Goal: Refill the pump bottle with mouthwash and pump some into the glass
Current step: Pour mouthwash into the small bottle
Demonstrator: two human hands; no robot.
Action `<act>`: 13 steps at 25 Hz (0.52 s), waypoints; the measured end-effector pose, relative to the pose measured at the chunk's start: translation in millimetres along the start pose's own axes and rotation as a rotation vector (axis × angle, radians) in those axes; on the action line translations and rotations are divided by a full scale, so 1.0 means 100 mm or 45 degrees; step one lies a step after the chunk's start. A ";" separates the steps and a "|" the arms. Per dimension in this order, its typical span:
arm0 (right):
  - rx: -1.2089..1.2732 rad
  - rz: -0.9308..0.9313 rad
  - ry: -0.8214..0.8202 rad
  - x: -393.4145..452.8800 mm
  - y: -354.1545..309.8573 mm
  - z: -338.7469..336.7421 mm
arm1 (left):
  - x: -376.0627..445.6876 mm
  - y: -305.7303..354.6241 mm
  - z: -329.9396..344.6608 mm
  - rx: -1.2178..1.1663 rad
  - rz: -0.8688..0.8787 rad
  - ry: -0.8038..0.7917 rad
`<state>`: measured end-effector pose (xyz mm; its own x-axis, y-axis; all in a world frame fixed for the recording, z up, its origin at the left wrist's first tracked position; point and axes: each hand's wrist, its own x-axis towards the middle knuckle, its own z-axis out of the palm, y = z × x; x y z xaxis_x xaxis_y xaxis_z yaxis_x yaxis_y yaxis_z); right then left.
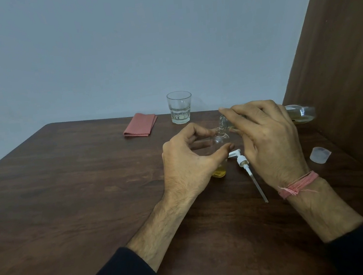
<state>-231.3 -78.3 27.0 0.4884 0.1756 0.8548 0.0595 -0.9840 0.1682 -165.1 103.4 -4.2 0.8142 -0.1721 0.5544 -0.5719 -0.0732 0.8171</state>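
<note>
A small clear pump bottle (221,140) stands on the wooden table (69,195) with its top off and a little yellow liquid at its bottom. My left hand (187,159) curls round its body. My right hand (266,136) grips the clear mouthwash bottle (302,113), tipped on its side, its mouth right over the pump bottle's neck. The white pump head with its long tube (247,170) lies on the table between my hands. An empty glass (180,107) stands upright behind them near the far edge.
A folded red cloth (140,125) lies at the far edge, left of the glass. A translucent cap (319,155) lies on the table at the right. A brown panel (338,74) rises along the right side, and a pale wall stands behind the table.
</note>
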 end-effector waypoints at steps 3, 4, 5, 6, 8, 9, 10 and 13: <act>-0.002 0.006 -0.002 0.00 0.00 0.00 | 0.00 0.00 0.00 -0.012 -0.001 -0.001; -0.002 0.008 -0.004 0.00 0.00 0.00 | 0.01 0.00 0.01 -0.017 -0.003 0.000; -0.002 0.009 -0.006 0.01 0.00 0.00 | 0.01 0.00 0.01 -0.020 -0.004 0.003; -0.001 0.010 -0.007 0.01 -0.01 -0.01 | 0.01 0.00 0.01 -0.021 -0.004 0.004; -0.002 0.009 -0.007 0.01 -0.01 -0.01 | 0.01 -0.01 0.01 -0.015 -0.002 0.000; -0.003 0.007 -0.006 0.01 -0.01 -0.01 | 0.01 -0.01 0.00 -0.012 0.000 -0.002; -0.004 0.006 -0.006 0.01 -0.01 -0.01 | 0.01 -0.02 0.00 -0.010 0.001 -0.003; -0.005 0.008 -0.010 0.01 -0.01 -0.01 | 0.01 -0.01 0.00 0.001 -0.001 -0.007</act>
<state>-231.9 -77.3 28.3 0.4954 0.1695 0.8520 0.0528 -0.9848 0.1652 -163.3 103.0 -4.7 0.8142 -0.1773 0.5529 -0.5712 -0.0741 0.8174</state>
